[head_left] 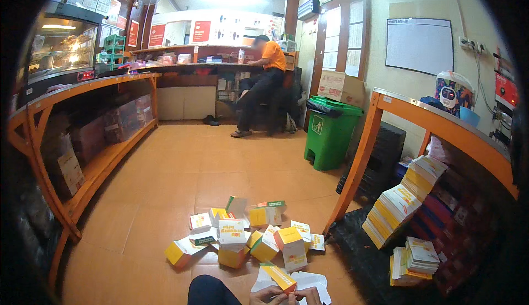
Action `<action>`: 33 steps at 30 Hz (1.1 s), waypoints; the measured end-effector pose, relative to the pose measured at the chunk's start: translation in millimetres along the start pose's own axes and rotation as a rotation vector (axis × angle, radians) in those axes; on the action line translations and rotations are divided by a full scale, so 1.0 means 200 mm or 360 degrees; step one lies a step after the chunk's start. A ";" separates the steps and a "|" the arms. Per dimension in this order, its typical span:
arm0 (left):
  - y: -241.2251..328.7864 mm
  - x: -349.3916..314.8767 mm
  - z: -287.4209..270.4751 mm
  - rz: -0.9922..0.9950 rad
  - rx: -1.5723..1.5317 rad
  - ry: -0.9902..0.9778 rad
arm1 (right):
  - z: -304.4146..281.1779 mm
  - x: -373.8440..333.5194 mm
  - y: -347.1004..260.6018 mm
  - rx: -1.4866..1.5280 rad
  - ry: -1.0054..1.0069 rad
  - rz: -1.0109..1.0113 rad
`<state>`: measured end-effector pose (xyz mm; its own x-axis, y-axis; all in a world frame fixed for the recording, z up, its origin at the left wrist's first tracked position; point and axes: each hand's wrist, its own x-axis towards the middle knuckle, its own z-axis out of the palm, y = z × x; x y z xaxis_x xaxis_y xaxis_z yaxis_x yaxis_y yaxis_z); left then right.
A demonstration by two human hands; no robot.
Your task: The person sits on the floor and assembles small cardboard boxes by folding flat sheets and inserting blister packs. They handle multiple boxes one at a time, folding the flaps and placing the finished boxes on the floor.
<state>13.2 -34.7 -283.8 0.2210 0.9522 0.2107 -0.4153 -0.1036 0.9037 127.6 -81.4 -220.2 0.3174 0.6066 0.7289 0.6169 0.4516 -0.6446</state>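
At the lower edge, a partly folded paper food box (279, 277), yellow and orange with white flaps, is between my two hands. My left hand (266, 295) is closed on its near left side. The fingers of my right hand (308, 296) pinch its near right corner, close to my left fingertips. White flaps spread out under and beside the box. On the floor just beyond lies a loose heap of folded boxes (232, 235) in white, yellow and green, some tilted or on their sides. My dark-clothed knee (212, 291) is left of my hands.
Stacks of flat box blanks (392, 208) lean under the orange table (380, 106) at right, with a smaller stack (421, 256) nearer. A green bin (329, 137) carries a carton (341, 88). An orange-framed counter (93, 92) runs along the left. A person (270, 65) in orange leans at the back counter.
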 end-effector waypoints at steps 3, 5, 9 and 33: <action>-0.04 0.03 0.01 -0.0073 -0.0082 -0.0073 | -0.02 0.01 0.00 -0.0102 -0.0030 0.0005; -0.12 0.05 -0.01 -0.0049 0.0039 -0.0117 | -0.05 0.03 -0.01 -0.0236 -0.0140 -0.0121; -0.36 0.11 -0.08 -0.0019 0.0296 0.0308 | -0.07 0.05 -0.07 -0.0171 -0.0384 -0.0161; -0.06 0.04 -0.15 -0.0089 0.0125 0.0280 | -0.04 -0.02 0.10 0.0453 -0.0032 0.0149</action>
<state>-7.8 -17.7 -303.9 0.0813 0.9920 0.0970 -0.3351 -0.0645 0.9400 144.4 -80.7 -233.5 0.3475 0.6656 0.6605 0.3584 0.5567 -0.7495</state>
